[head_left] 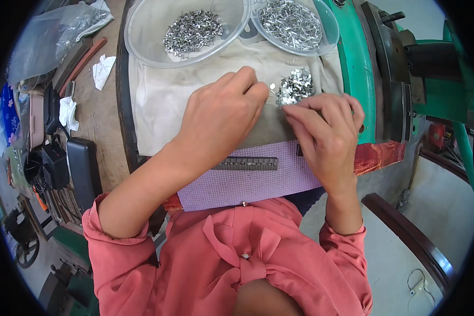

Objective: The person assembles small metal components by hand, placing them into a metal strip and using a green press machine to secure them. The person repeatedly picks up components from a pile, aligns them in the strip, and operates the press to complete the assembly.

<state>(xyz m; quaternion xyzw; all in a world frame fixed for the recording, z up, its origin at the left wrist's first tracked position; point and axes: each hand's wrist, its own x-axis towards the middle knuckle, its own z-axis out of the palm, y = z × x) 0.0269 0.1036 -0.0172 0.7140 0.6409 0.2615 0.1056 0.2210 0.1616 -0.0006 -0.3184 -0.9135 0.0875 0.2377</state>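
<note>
My right hand (326,129) is at the near edge of a pile of small shiny metal discs (297,84), its thumb and forefinger pinched together. Anything between those fingertips is too small to make out. My left hand (224,108) hovers over the cloth to the left of the pile, fingers curled in; what it may hold is hidden by the hand. One loose disc (272,86) lies beside the pile. Closer to my body, a dark slotted metal strip (253,164) rests on a purple checked cloth (231,187), partly behind my left forearm.
Two clear plastic bowls stand at the far side: the left bowl (134,45) holds short metal pieces, the right bowl (329,39) thin metal pins. A green machine (361,68) flanks the work surface on the right. Tools, a black case (84,168) and paper scraps (104,71) lie left.
</note>
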